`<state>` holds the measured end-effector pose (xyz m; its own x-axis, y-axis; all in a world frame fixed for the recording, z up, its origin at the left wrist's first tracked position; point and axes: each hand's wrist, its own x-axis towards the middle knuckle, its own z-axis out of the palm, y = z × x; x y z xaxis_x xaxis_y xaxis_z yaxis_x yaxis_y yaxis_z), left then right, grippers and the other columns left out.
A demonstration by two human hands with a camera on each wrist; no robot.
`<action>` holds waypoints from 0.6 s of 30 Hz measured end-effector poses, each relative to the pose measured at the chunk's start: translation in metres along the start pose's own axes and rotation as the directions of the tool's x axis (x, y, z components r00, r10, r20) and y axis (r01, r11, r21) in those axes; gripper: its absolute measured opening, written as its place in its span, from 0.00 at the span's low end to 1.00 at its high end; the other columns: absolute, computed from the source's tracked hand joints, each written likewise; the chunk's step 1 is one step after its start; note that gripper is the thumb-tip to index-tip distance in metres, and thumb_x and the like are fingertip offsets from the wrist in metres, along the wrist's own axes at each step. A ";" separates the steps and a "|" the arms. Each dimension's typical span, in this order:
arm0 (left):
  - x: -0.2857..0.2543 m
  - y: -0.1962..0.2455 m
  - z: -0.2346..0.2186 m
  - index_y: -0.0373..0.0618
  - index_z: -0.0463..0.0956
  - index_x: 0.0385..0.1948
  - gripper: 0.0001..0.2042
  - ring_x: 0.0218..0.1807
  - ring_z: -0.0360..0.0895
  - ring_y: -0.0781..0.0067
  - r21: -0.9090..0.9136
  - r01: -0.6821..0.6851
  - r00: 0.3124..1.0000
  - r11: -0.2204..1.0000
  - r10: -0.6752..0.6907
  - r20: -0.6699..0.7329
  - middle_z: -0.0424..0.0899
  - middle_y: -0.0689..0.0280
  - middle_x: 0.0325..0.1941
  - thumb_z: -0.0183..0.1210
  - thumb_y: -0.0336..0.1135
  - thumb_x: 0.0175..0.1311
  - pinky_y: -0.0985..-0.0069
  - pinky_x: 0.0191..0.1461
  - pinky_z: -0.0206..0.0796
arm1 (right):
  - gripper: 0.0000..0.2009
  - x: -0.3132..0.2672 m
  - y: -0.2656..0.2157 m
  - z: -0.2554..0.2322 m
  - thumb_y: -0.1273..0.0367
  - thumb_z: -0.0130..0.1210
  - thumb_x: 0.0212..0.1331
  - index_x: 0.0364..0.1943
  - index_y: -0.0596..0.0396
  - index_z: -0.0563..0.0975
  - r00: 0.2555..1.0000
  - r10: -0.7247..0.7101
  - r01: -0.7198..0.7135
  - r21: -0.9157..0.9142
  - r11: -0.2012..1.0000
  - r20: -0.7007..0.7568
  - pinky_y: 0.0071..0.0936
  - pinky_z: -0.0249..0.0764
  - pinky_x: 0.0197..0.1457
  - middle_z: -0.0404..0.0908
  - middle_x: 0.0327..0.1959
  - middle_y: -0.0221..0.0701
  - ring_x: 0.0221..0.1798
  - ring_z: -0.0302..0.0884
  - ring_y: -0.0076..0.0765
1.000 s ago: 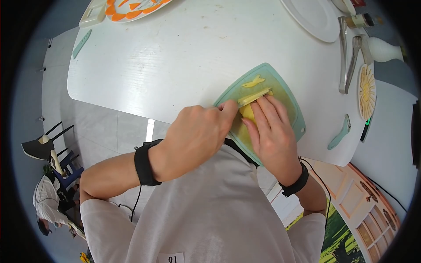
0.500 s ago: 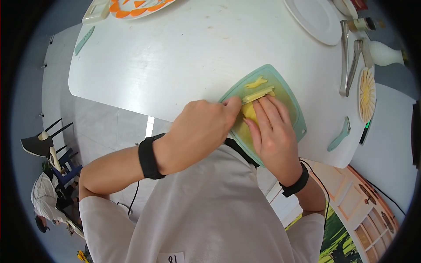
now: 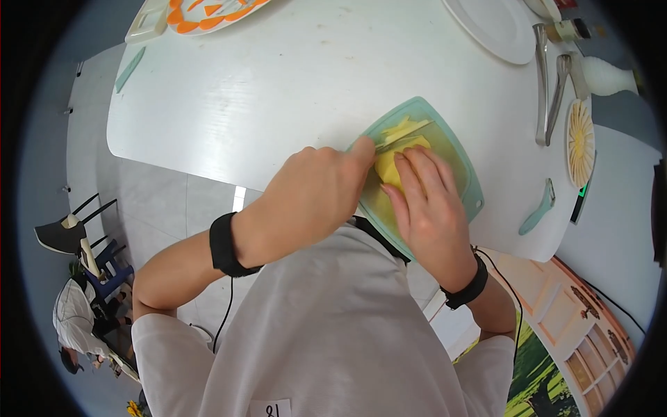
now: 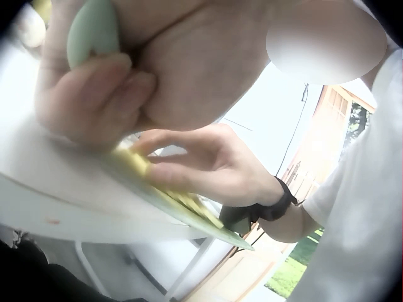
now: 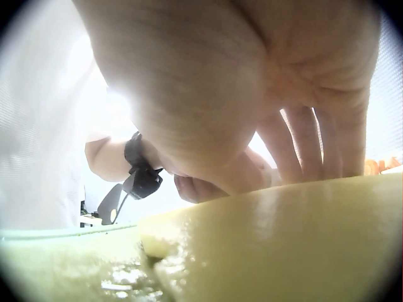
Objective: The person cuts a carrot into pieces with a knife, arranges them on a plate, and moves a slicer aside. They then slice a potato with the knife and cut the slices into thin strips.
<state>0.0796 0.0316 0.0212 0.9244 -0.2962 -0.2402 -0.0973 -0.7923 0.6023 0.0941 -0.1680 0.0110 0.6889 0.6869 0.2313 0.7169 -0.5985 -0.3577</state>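
Note:
My left hand grips a knife by its pale green handle. The thin blade lies slantwise over a green cutting board, at the far side of a smooth, peeled yellow piece of food. Thin yellow strips lie just beyond the blade. My right hand holds the yellow piece against the board, thumb at the near side and fingertips on top. In the right wrist view, the piece looks wet and glossy beneath the palm.
A peeler lies right of the board. Metal tongs, an oval dish of pale slices and a white plate stand along the right side. A plate of orange slices and a green strip-shaped object are far left.
My left hand has moved the knife away from me across the board, and the cut strips now lie by the others at the far side. My right hand stays on the yellow piece.

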 end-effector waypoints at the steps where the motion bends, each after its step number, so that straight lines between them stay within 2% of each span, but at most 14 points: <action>1: -0.002 0.002 0.001 0.38 0.66 0.35 0.07 0.20 0.77 0.46 0.032 -0.008 1.000 0.999 0.008 0.005 0.77 0.52 0.17 0.55 0.22 0.58 0.57 0.23 0.69 | 0.20 0.000 0.000 0.000 0.75 0.66 0.56 0.51 0.74 0.76 1.000 0.000 0.000 0.001 1.000 0.003 0.38 0.77 0.59 0.74 0.54 0.46 0.61 0.73 0.52; 6: -0.006 0.005 0.002 0.39 0.65 0.37 0.10 0.19 0.77 0.49 0.160 -0.035 0.999 0.986 0.033 0.013 0.77 0.55 0.16 0.55 0.20 0.56 0.58 0.22 0.69 | 0.21 0.000 0.001 0.000 0.75 0.65 0.56 0.52 0.74 0.76 1.000 -0.018 0.018 -0.011 1.000 0.010 0.38 0.77 0.60 0.73 0.55 0.46 0.62 0.72 0.52; 18: -0.004 0.011 0.004 0.38 0.65 0.37 0.09 0.18 0.77 0.51 0.188 -0.054 0.998 0.981 0.057 -0.010 0.77 0.55 0.16 0.55 0.22 0.57 0.61 0.21 0.68 | 0.21 -0.002 0.001 0.000 0.75 0.65 0.55 0.52 0.73 0.75 1.000 -0.024 0.025 -0.027 0.999 0.016 0.39 0.76 0.62 0.72 0.57 0.46 0.63 0.71 0.52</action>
<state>0.0729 0.0215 0.0257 0.9209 -0.3355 -0.1982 -0.2147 -0.8613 0.4606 0.0933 -0.1698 0.0102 0.6695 0.7079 0.2250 0.7363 -0.5925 -0.3269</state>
